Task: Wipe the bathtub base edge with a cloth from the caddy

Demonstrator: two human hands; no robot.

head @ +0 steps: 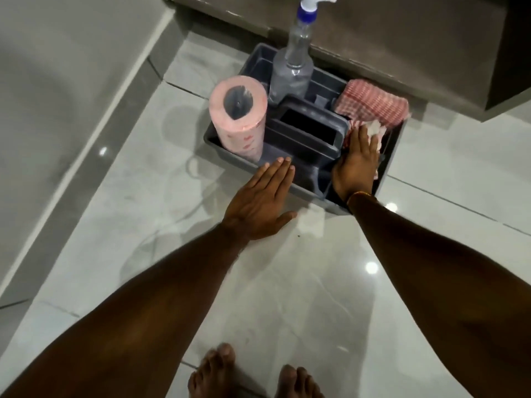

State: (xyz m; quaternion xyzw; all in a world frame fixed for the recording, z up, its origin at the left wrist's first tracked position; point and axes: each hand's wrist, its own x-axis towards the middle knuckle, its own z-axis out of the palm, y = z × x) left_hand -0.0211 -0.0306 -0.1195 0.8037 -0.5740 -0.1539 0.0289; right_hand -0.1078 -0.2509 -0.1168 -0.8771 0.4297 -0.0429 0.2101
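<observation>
A grey plastic caddy (388, 160) stands on the glossy floor tiles at the top centre. A folded red-checked cloth (373, 102) lies in its back right compartment. My right hand (356, 165) reaches down into the front right compartment, and its fingers close on a crumpled red-and-white cloth (377, 130) there. Fabric hides the fingertips. Fingers straight and together, my left hand (258, 205) lies flat with its tips over the caddy's front rim and holds nothing. The bathtub (43, 81) fills the left side, and its base edge (86, 156) runs diagonally along the floor.
A pink paper roll (238, 117) stands upright in the caddy's left compartment, and a clear spray bottle (293, 64) stands at the back. A brown cabinet (402, 38) overhangs the floor behind the caddy. My bare feet (214, 372) show at the bottom edge.
</observation>
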